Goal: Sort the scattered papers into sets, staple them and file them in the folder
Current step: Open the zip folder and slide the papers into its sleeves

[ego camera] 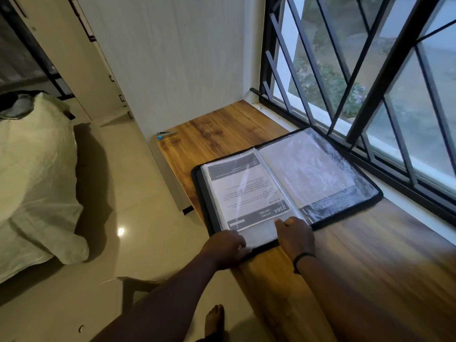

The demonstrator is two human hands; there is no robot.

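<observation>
While both hands sit at the near edge of the folder (283, 183), each has hold of something. L hand (228, 248) has its fingers curled on the near edge of the clear sleeve (259, 234), at the folder's near left corner. R hand (294, 234) is just beside it, w/ fingers bent down, pinching the bottom of the printed paper (246, 191) thru the sleeve. A black band (303, 257) is round the R wrist.

The folder lies open & flat on the wooden worktop (370, 255), right past the hands. It's black w/ a zip edge. The left page holds the paper, upside down to the person, w/ "2384" in big print. The right page, past the R hand, has a plain sheet (308, 169) in shiny plastic.

Far past the L hand, at the worktop's far left corner, lies a small stapler (166, 135), well apart from the folder. A barred window (370, 82) runs along beyond the R hand. Off to the left of the L hand is a big white sack (37, 181) on the pale floor (128, 243). Near the arms, a bare foot (214, 322) is on the floor.
</observation>
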